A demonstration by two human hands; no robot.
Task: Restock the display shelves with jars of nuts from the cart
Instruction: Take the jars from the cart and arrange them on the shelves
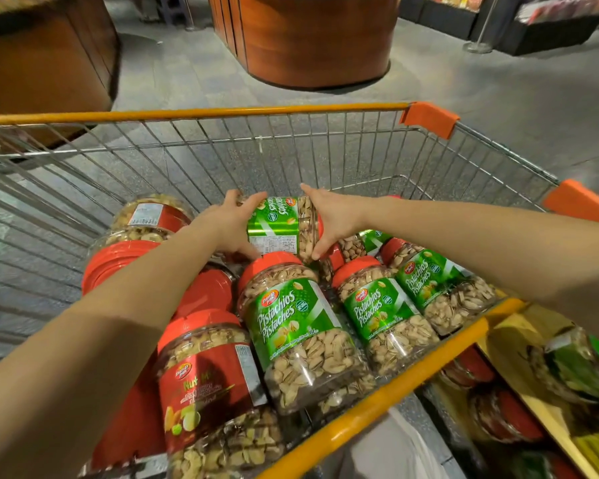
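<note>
Both hands reach forward into the cart (pixel 194 114), which is made of wire and has an orange rim. Between them they hold one pistachio jar (pixel 281 223), which lies on its side with the green label facing up. The left hand (pixel 234 224) grips the bottom end of this jar, with the thumb on top and the fingers curled under it. The right hand (pixel 331 221) grips the other end, where the red lid is, in the same way. So each hand is clamped on the jar, one from each side. The jar is in the middle of the cart, just above the other jars. I cannot tell if it touches them.

Nearer to the person, a row of green-label jars (pixel 301 340) leans against the near rim, their red lids pointing away. To the left of them stands a mixed nut jar (pixel 211 385) with a red label, partly under the left forearm. Further to the left, a cashew-coloured jar (pixel 153 216) lies near the wire wall.

At the lower right, just beside the cart, there is a wooden shelf (pixel 512 344) with some blurred shelf jars (pixel 574 368) on it. Beyond the cart, a round wooden stand (pixel 312 39) stands on the grey floor (pixel 498 98).
</note>
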